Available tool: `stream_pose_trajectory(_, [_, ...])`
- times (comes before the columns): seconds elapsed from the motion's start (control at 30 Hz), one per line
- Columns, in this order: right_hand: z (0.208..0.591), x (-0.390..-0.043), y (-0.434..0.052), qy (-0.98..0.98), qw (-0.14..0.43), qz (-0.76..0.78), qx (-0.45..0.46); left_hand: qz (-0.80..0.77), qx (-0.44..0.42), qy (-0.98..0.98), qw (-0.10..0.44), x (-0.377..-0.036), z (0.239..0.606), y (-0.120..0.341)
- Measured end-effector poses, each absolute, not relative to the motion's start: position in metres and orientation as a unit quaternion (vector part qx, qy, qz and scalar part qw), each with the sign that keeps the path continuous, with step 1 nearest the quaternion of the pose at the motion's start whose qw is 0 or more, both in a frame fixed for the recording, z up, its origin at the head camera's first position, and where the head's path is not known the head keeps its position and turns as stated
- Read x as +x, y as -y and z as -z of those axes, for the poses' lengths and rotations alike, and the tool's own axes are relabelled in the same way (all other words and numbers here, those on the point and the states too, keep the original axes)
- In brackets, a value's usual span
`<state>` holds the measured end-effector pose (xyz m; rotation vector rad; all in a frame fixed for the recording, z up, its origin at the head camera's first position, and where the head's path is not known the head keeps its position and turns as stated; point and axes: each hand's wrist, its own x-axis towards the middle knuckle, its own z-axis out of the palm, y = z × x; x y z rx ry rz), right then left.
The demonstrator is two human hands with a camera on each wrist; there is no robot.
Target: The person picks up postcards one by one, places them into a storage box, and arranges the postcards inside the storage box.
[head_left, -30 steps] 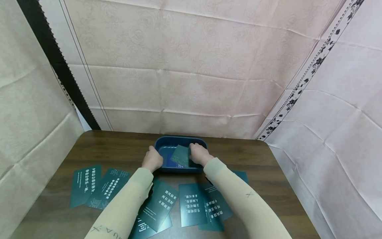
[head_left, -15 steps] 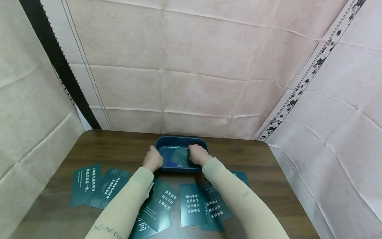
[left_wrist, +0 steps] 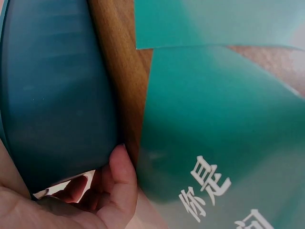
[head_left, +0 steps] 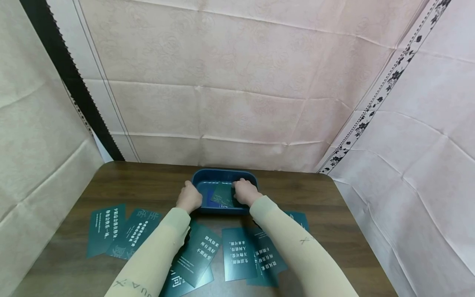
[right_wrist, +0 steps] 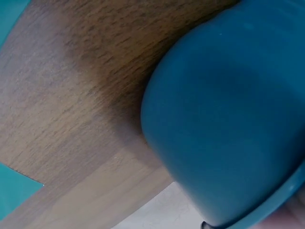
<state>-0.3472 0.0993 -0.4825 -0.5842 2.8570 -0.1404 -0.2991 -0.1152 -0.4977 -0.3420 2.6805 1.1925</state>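
Note:
A dark blue tray (head_left: pixel 224 211) stands near the table's far edge in the head view. My left hand (head_left: pixel 189 198) grips its left end; the left wrist view shows fingers (left_wrist: pixel 123 174) curled against the tray's outer wall (left_wrist: pixel 57 95). Over the tray's right side, my right hand (head_left: pixel 245 192) reaches in and holds the right edge of a green card (head_left: pixel 222 194); its fingertips are mostly hidden. Beneath that card, a bluer printed piece (head_left: pixel 210 199) shows in the tray. The right wrist view is largely filled by the tray's outside (right_wrist: pixel 224 105).
Printed green cards lie on the wooden table (head_left: pixel 163 181): a pair at left (head_left: pixel 107 229), an overlapping group under the left forearm (head_left: pixel 198 253), and more near the right forearm (head_left: pixel 239 253). Pale cloth (head_left: pixel 241 95) hangs behind the table and at both sides.
My right hand has shifted slightly left, and the green card has sunk lower and flatter into the tray. The left hand keeps its grip in the same place.

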Motion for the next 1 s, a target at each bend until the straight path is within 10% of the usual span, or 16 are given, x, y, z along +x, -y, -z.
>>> stream_pose_trajectory(1.0, [0.438,-0.327,-0.208,-0.967,0.037,0.186,-0.17,-0.407,-0.118,-0.901,0.093,-0.3,0.498,0.116])
